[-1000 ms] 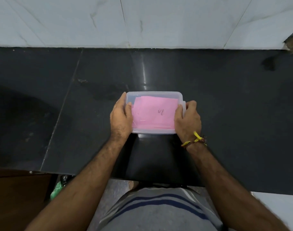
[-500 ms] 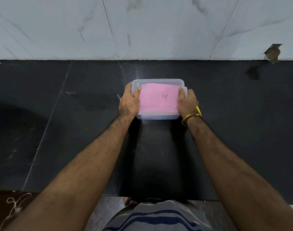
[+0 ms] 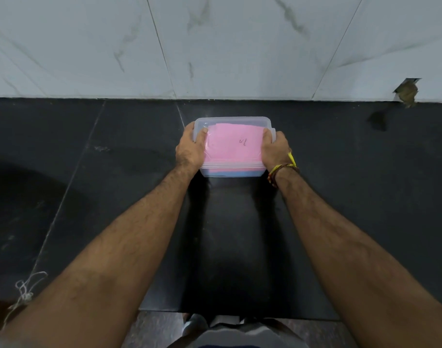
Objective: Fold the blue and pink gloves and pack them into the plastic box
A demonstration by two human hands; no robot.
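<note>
A clear plastic box (image 3: 230,120) rests on the black counter, close to the back wall. Inside it lies a folded pink glove (image 3: 233,144) with a small dark mark on top. Under the pink one, a blue glove (image 3: 233,173) shows through the box's near wall. My left hand (image 3: 191,149) grips the box's left side, thumb over the rim. At the opposite side my right hand (image 3: 275,148) holds the box the same way; it wears a yellow and brown thread at the wrist.
The black stone counter (image 3: 102,197) stretches to both sides, with a seam running down its left part. A white marble tiled wall (image 3: 215,46) rises right behind the box. A hole in the wall (image 3: 407,92) is at the far right. Loose white string (image 3: 26,290) lies at the counter's front left edge.
Both hands have pushed the box away from me, from near the counter's front edge toward the back wall. My arms are now stretched out. The grip on the box is unchanged.
</note>
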